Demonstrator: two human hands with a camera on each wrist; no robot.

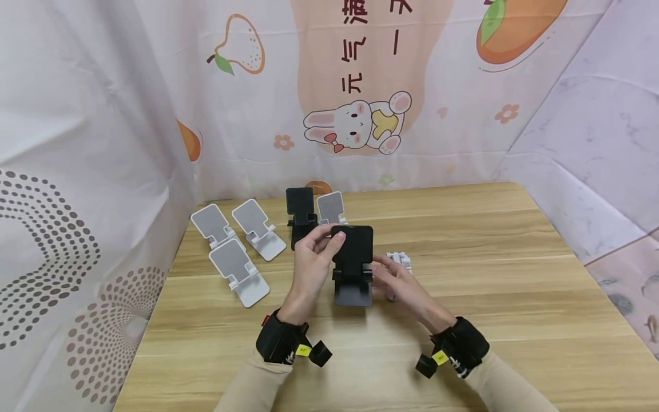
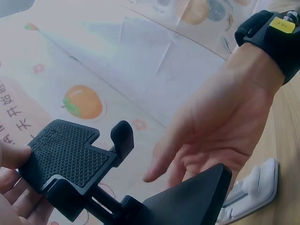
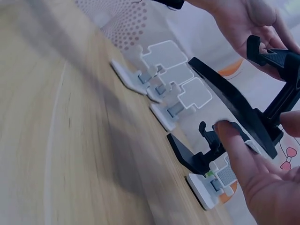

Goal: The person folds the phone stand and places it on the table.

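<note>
A black phone stand (image 1: pixel 353 247) is held up over the table, unfolded, its base plate (image 2: pixel 187 199) lowest. My left hand (image 1: pixel 312 260) pinches the edge of its upper plate between thumb and fingers; the textured pad (image 2: pixel 70 152) shows in the left wrist view. My right hand (image 1: pixel 404 286) is beside the stand's right side, near the hinge and base, with its fingers loosely extended. Whether those fingertips touch the stand is hard to tell. Just beyond the right hand lies a folded white phone stand (image 1: pixel 399 261), partly covered by that hand.
Several unfolded stands stand at the back left of the wooden table (image 1: pixel 489 240): white ones with grey pads, such as this front white stand (image 1: pixel 239 272), plus another black stand (image 1: pixel 300 203) beside a white stand (image 1: pixel 331 207). A printed curtain (image 1: pixel 247 114) hangs behind.
</note>
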